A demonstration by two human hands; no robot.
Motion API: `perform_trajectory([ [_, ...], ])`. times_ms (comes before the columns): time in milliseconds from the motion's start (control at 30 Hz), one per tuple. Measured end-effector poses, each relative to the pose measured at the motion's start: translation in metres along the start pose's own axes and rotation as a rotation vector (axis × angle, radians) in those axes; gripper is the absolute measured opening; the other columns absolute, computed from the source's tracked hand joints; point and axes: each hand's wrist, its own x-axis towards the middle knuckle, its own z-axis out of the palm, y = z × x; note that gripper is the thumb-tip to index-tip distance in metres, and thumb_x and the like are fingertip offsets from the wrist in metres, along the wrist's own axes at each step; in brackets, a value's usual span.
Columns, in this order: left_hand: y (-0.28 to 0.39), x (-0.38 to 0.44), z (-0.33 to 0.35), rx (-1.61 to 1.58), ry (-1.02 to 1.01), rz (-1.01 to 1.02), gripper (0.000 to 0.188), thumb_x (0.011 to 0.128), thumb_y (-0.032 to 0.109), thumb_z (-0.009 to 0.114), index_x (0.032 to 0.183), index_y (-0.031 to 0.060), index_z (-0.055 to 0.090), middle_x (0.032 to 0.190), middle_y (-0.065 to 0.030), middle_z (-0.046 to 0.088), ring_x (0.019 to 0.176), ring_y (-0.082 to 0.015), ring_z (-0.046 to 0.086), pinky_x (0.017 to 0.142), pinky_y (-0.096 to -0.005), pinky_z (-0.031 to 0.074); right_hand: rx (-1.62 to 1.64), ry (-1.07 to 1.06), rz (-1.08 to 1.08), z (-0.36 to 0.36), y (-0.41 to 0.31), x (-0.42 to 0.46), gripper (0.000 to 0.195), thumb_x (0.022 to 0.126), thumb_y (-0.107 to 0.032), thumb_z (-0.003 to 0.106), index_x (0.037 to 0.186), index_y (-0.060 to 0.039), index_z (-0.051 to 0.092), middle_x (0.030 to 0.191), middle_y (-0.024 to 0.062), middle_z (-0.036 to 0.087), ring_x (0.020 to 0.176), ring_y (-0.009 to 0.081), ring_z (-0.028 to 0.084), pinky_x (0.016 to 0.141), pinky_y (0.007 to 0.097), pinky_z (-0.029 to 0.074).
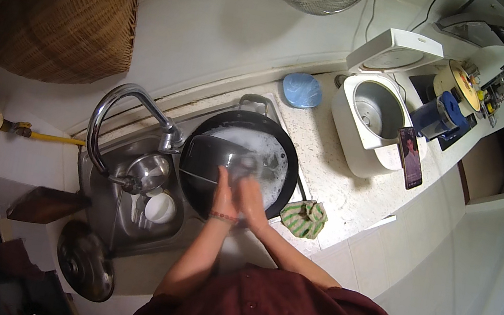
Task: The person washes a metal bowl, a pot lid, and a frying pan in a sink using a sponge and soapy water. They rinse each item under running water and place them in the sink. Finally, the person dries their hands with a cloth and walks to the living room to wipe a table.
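A large black wok [292, 174] with soapy water sits over the right side of a steel sink. Above it a dark grey pot or rice-cooker bowl [205, 152] lies tilted on its side. My left hand [226, 198], with a beaded bracelet at the wrist, grips the rim of this vessel. My right hand [250, 200] is blurred beside it, at the vessel's opening; whether it holds anything cannot be told. A striped cloth [304, 218] is by the wok's handle, right of my hands.
At left, the sink basin [108, 213] holds a steel bowl [148, 173] and a white bowl [160, 208] under a curved faucet [102, 116]. A pot lid [87, 262] stands lower left. Right are a blue dish [301, 90], an opened rice cooker [357, 146] and a phone [410, 157].
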Motion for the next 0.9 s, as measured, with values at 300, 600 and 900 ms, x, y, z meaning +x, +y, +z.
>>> perform_trajectory([
  [300, 0.0, -0.015, -0.039, -0.066, -0.205, 0.023, 0.066, 0.091, 0.056, 0.036, 0.134, 0.007, 0.038, 0.136, -0.005, 0.043, 0.122, -0.0231, 0.043, 0.104, -0.0402, 0.033, -0.403, -0.179, 0.107, 0.012, 0.01, 0.069, 0.041, 0.093, -0.033, 0.04, 0.128, -0.0125, 0.049, 0.107, 0.0223, 0.059, 0.106, 0.0376, 0.054, 0.096, 0.0401, 0.038],
  [600, 0.03, -0.046, -0.061, -0.081, 0.027, 0.106, 0.068, 0.087, 0.058, 0.045, 0.137, 0.012, 0.035, 0.138, -0.0054, 0.04, 0.125, -0.0265, 0.039, 0.104, -0.0467, 0.033, 0.685, -0.381, 0.821, 0.038, 0.106, 0.068, 0.056, 0.095, -0.044, 0.033, 0.135, -0.0046, 0.04, 0.132, 0.0137, 0.047, 0.12, 0.026, 0.043, 0.1, 0.0309, 0.034],
  [900, 0.042, -0.032, -0.087, -0.086, 0.193, 0.158, 0.056, 0.089, 0.045, 0.053, 0.128, 0.0052, 0.045, 0.127, -0.0066, 0.049, 0.112, -0.0242, 0.05, 0.093, -0.0427, 0.045, 0.418, -0.258, 0.324, -0.006, 0.02, 0.004, 0.042, 0.094, -0.022, 0.045, 0.132, -0.0051, 0.043, 0.123, 0.0069, 0.051, 0.115, 0.0146, 0.044, 0.098, 0.0258, 0.032],
])
